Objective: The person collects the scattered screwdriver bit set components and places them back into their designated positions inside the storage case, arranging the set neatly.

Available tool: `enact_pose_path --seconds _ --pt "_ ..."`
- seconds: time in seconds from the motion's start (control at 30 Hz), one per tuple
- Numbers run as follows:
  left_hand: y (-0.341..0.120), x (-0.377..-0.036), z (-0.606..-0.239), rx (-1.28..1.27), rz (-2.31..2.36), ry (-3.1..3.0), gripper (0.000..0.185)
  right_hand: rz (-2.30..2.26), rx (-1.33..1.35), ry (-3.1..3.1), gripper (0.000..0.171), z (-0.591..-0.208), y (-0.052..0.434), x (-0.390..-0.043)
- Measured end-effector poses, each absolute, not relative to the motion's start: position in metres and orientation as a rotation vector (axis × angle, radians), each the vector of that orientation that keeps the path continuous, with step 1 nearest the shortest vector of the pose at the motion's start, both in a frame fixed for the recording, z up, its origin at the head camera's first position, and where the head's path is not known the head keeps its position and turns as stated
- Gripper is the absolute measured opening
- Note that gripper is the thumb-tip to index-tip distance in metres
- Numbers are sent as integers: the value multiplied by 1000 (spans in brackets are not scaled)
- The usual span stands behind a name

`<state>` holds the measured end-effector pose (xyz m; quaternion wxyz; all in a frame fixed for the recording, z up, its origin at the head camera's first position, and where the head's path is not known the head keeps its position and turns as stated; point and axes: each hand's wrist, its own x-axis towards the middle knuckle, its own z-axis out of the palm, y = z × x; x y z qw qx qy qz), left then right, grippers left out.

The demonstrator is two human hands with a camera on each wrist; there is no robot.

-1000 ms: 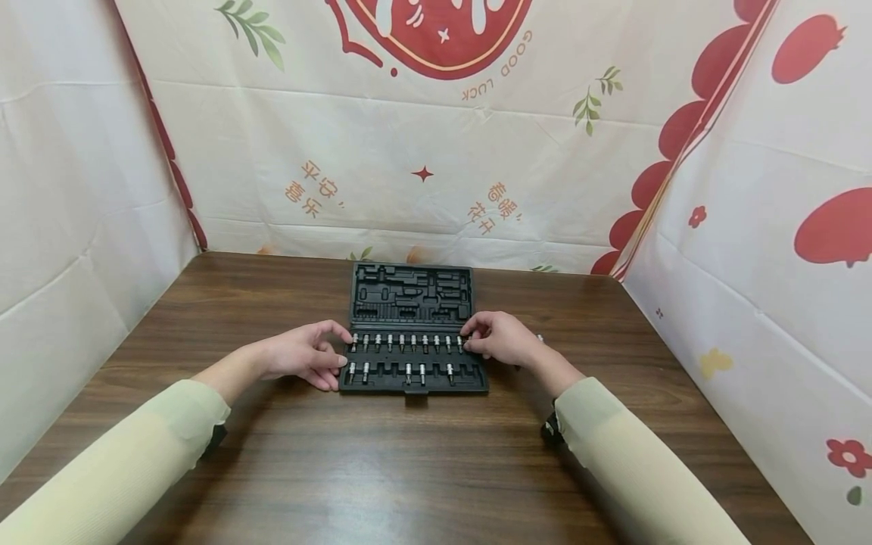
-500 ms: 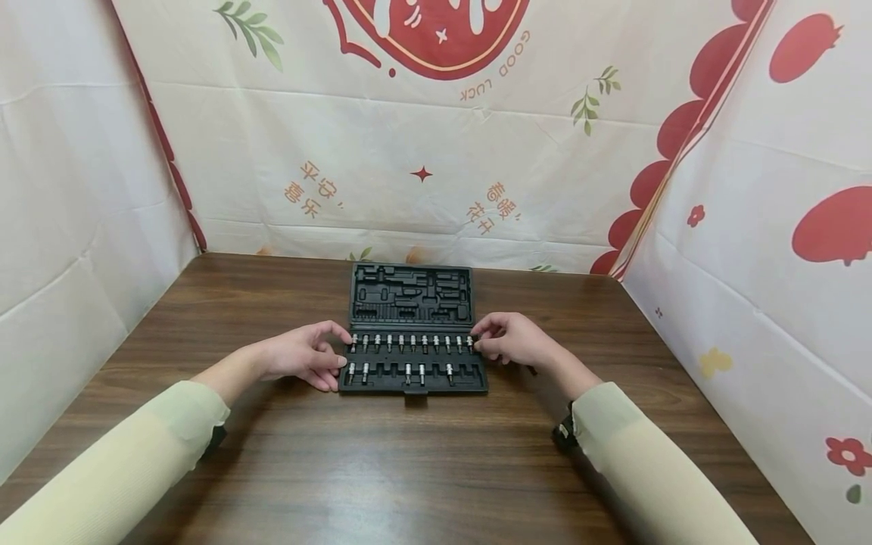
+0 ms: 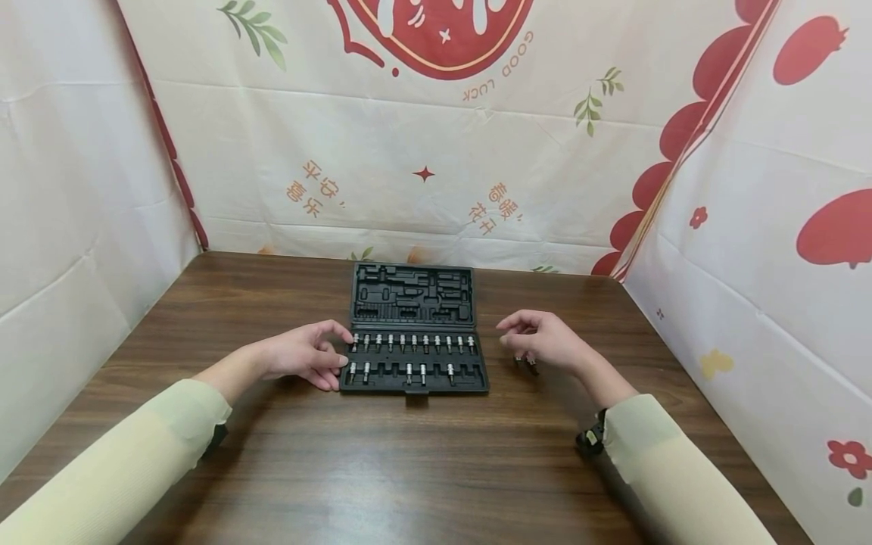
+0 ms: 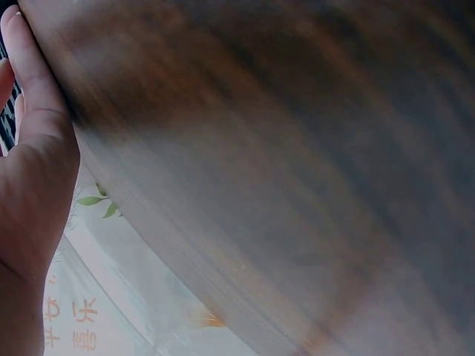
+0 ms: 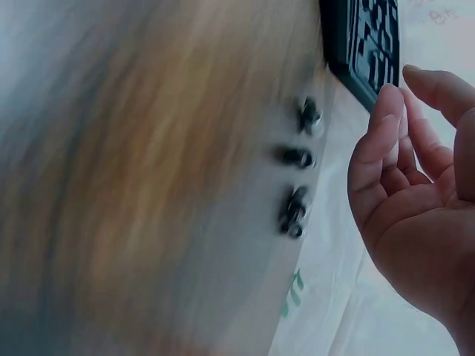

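A black plastic case [image 3: 412, 295] lies unfolded on the table with its moulded lid at the back. Silver bit sockets [image 3: 413, 344] fill its upper row, and several more bit sockets [image 3: 415, 373] stand with gaps between them in the lower row. My left hand [image 3: 303, 356] rests at the case's left edge, index fingertip by the first bit socket and thumb lower on the rim. Right of the case, my right hand [image 3: 545, 341] hovers with loosely bent fingers and nothing between them. Below it, loose bit sockets [image 5: 295, 211] lie on the table, partly hidden in the head view.
The brown wood-grain table [image 3: 381, 469] extends around the case. A printed white cloth [image 3: 436, 129] hangs behind it and along both sides. A dark strap with a small device [image 3: 591, 437] sits on the right wrist.
My right hand has left the right end of the upper row and moved right, away from the case. The last bit socket there is now uncovered. The left hand stays in place.
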<state>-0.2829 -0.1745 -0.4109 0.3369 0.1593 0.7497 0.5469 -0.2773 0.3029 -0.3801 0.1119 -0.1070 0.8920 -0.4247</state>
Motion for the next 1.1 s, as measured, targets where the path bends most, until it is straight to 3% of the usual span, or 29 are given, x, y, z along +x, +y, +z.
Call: enact_pose_path --seconds 0.7,1.1 --pt "-174 -284 -411 412 1432 1954 51 -1183 -180 2718 31 -385 373 -277" --pt "-174 -284 -412 415 1429 1947 52 -1015 -197 2766 37 -391 376 -285"
